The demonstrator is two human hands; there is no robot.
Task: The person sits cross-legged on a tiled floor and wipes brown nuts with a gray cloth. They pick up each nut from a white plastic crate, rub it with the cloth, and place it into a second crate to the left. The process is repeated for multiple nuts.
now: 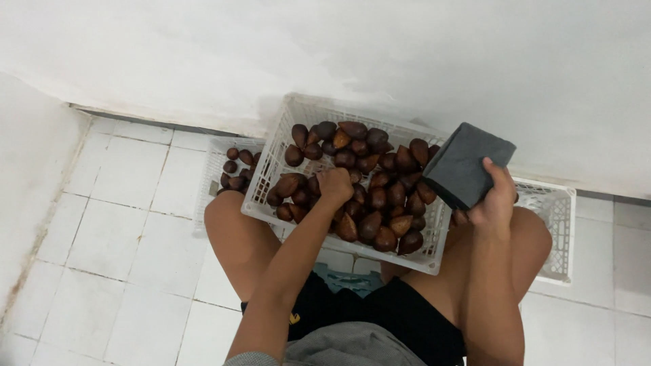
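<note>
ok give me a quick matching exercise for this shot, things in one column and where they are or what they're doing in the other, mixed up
Things:
1. left hand
2. right hand
3. middle crate
4. crate at the left

Places or states:
A. resting across the person's knees, piled with brown scaly fruit
B. on the tiled floor, only a few fruit in it
C. closed down among the fruit pile
D. gripping a dark grey folded cloth

Pairs: 1-C, 2-D, 3-A, 4-B

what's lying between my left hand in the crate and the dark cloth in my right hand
In the head view, brown scaly fruits piled in the white crate fill the stretch between the left hand and the dark grey folded cloth that the right hand holds over the crate's right edge.
</note>
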